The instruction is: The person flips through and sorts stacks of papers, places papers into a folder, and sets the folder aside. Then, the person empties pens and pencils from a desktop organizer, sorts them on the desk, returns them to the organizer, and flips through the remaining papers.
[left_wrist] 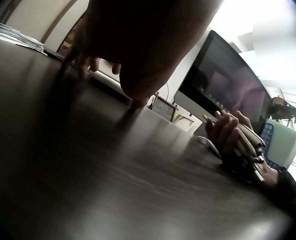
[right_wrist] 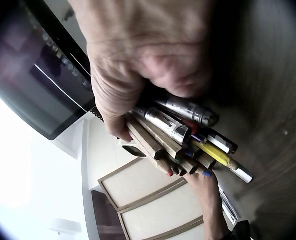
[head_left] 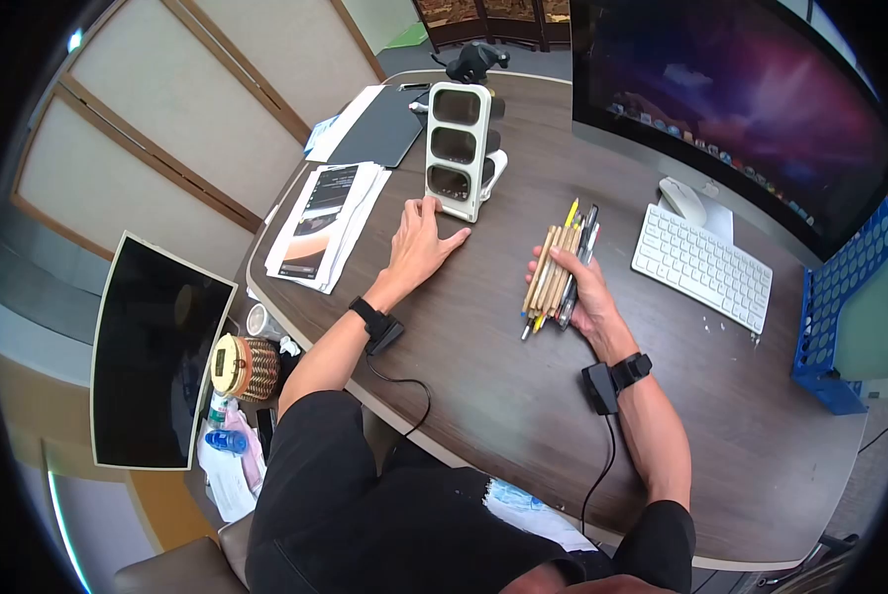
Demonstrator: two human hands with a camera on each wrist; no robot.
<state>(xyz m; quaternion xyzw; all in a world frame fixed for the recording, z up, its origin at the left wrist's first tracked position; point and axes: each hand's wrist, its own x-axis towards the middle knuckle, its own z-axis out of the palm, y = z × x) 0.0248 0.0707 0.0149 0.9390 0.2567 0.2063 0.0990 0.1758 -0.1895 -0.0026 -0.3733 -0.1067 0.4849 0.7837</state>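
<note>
My right hand (head_left: 594,295) grips a bundle of wooden pencils and pens (head_left: 555,269) above the right-middle of the desk. In the right wrist view, the bundle (right_wrist: 160,145) shows bare-wood pencils with coloured tips, a yellow pencil (right_wrist: 213,151) and silver-capped pens (right_wrist: 165,125), thumb pressed along one side. A white stand (head_left: 456,126) with three dark compartments, one above another, stands upright at the back. At its lower left corner are the fingertips of my left hand (head_left: 417,247), fingers stretched forward and thumb spread right. Nothing lies in that palm.
Papers (head_left: 325,223) lie left of the stand, with a dark folder (head_left: 379,129) behind. A black animal figurine (head_left: 471,62) stands at the back. To the right are a keyboard (head_left: 703,265), mouse (head_left: 683,201), large monitor (head_left: 731,109) and blue rack (head_left: 828,327).
</note>
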